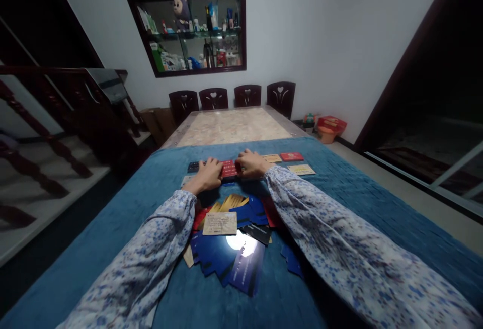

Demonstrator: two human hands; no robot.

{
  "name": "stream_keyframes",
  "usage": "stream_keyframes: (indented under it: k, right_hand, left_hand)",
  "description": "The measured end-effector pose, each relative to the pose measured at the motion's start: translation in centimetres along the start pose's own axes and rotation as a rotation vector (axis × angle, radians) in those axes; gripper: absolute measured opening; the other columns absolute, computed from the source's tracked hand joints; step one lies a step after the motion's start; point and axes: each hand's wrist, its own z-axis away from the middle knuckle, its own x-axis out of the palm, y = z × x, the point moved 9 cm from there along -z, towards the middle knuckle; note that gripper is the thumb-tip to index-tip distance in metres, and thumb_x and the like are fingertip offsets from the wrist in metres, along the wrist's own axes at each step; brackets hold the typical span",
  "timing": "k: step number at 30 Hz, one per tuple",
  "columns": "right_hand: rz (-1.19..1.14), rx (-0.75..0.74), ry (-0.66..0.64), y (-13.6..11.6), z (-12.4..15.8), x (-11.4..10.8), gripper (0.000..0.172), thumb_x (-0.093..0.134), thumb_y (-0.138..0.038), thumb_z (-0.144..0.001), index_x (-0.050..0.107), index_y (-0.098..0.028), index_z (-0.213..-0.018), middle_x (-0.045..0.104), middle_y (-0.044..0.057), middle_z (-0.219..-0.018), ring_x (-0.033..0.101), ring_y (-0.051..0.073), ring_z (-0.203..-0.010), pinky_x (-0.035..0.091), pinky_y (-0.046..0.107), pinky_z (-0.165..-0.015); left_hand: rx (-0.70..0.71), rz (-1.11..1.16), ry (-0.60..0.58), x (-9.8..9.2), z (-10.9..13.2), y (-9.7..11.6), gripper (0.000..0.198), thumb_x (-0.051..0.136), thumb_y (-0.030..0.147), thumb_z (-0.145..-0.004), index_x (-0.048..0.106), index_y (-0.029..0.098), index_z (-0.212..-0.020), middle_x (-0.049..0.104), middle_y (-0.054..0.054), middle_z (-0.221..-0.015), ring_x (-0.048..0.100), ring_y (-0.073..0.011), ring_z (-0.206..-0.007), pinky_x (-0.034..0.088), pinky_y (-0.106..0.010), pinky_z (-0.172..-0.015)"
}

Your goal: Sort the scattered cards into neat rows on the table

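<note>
A red card (228,169) with pale print lies at the far part of the blue cloth. My left hand (211,173) is at its left edge with the fingers curled onto it. From the other side, my right hand (249,164) grips its right edge, fingers bent; the fingertips are partly hidden. A dark card (194,166) lies left of my left hand. Beyond my right hand are a yellowish card (271,158), another red card (291,156) and a cream card (302,169). Between my forearms spreads a loose pile of blue cards (215,251), with a beige card (220,223) and a black card (257,233) on top.
The blue cloth (151,208) covers the near part of a long table (230,125). A few blue cards (291,259) lie beside my right sleeve. Several dark chairs (281,98) stand at the far end, and a railing (49,133) is to the left.
</note>
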Motion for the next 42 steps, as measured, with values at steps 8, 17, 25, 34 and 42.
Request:
stream_keyframes:
  k: [8, 17, 25, 34, 42]
  right_hand:
    - [0.005, -0.008, -0.048, 0.0, -2.5, 0.3, 0.041, 0.072, -0.039, -0.081, 0.073, -0.021, -0.117, 0.061, 0.017, -0.130, 0.045, 0.037, -0.122, 0.045, 0.051, -0.095]
    - [0.041, -0.002, -0.076, 0.2, -5.0, 0.7, 0.036, 0.071, -0.035, -0.084, 0.074, -0.020, -0.116, 0.062, 0.018, -0.128, 0.045, 0.037, -0.123, 0.044, 0.052, -0.096]
    - [0.105, 0.020, -0.107, 0.6, -6.6, 1.7, 0.040, 0.068, -0.038, -0.085, 0.073, -0.019, -0.120, 0.062, 0.018, -0.132, 0.046, 0.037, -0.126, 0.045, 0.053, -0.099]
    - [0.092, 0.049, -0.140, 1.0, -7.6, 2.8, 0.041, 0.067, -0.035, -0.084, 0.073, -0.019, -0.121, 0.063, 0.018, -0.134, 0.046, 0.038, -0.131, 0.045, 0.054, -0.101]
    - [0.066, 0.075, -0.182, 1.1, -7.7, 3.1, 0.040, 0.067, -0.035, -0.083, 0.073, -0.022, -0.121, 0.066, 0.015, -0.135, 0.047, 0.038, -0.131, 0.043, 0.055, -0.103]
  left_hand:
    - [0.000, -0.036, -0.037, 0.8, -1.6, -1.5, 0.034, 0.051, 0.017, -0.083, 0.062, 0.017, -0.115, 0.058, -0.019, -0.128, 0.046, -0.0356, -0.124, 0.040, -0.059, -0.100]
    - [-0.034, -0.075, -0.077, 1.4, -3.3, -2.8, 0.033, 0.052, 0.014, -0.083, 0.062, 0.015, -0.115, 0.058, -0.020, -0.130, 0.046, -0.0362, -0.126, 0.041, -0.060, -0.101]
    - [-0.043, -0.082, -0.103, 2.5, -4.5, -3.6, 0.034, 0.052, 0.015, -0.082, 0.064, 0.016, -0.115, 0.061, -0.018, -0.129, 0.046, -0.0360, -0.126, 0.040, -0.062, -0.103]
    - [-0.059, -0.072, -0.149, 3.4, -5.7, -4.2, 0.037, 0.052, 0.013, -0.080, 0.064, 0.017, -0.115, 0.062, -0.018, -0.130, 0.047, -0.0361, -0.126, 0.040, -0.063, -0.103]
    - [-0.052, -0.068, -0.202, 3.7, -6.2, -4.5, 0.037, 0.053, 0.011, -0.077, 0.069, 0.017, -0.110, 0.063, -0.019, -0.127, 0.048, -0.0372, -0.126, 0.041, -0.064, -0.104]
